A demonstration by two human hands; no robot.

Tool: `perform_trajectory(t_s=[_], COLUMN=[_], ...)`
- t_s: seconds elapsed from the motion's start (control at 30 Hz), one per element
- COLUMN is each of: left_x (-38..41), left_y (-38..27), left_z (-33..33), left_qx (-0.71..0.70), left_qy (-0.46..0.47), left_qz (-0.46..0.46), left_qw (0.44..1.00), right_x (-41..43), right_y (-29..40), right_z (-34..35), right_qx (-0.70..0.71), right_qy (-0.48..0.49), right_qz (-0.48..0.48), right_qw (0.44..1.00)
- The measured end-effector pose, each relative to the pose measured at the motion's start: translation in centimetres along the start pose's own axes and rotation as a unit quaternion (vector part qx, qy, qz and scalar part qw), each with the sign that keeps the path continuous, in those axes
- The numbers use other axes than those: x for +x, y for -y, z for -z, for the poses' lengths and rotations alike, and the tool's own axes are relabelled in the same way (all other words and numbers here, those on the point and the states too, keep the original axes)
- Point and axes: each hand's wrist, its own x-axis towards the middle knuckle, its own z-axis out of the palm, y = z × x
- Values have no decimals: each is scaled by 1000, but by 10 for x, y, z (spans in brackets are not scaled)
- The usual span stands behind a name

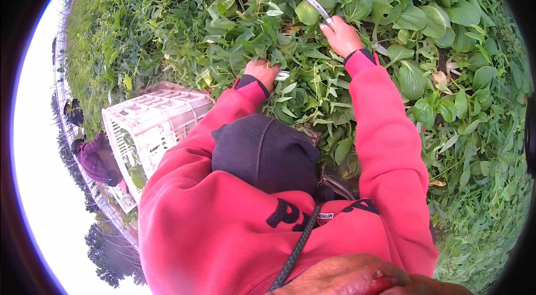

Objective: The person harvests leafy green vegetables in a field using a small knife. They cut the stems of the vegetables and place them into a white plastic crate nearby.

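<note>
My right hand (344, 38) grips the handle of a sickle (319, 7), whose narrow curved blade points up and left over the broad leaves. The handle itself is mostly covered by my fingers. Low among the foliage, my left hand (262, 72) is closed around a leafy green plant. Its pale stem end (282, 75) sticks out on the right side of the hand, while leaves partly cover the fingers. Between and beyond both hands grow narrow-leaved greens (312, 73). Broad-leaved greens, like bok choy (412, 75), stand right of my right hand.
A white slatted plastic crate (161, 113) lies tipped on its side by my left arm, with some leaves inside. Farther left, a person in a plaid shirt (94, 160) bends near another white crate (123, 199). Another person (73, 113) is behind. Dense plants surround me.
</note>
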Motion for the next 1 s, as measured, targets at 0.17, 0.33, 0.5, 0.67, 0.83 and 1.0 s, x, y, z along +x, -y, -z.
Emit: perform_trajectory(t_s=[0.17,0.33,0.5,0.67,0.83,1.0], left_x=[-13,-13,-2,85,175,188], left_y=[7,1,-9,-69,-71,35], left_z=[-4,71,161,173,121,74], left_qx=[-3,-89,-272,-82,128,123], left_qy=[-50,-153,-405,-264,-125,-34], left_qz=[-24,-25,-39,-333,-190,89], left_qw=[998,984,872,901,965,988], right_x=[-25,-24,-23,-16,-37,-71], right_y=[-97,-98,-99,-124,-107,-121], right_z=[-21,-26,-26,-35,-25,-25], right_qx=[-61,-60,-73,-93,-15,109], right_qy=[-29,-46,-43,-144,-12,-92], right_qz=[-107,-123,-115,20,-114,-61], right_qw=[992,990,990,985,993,988])
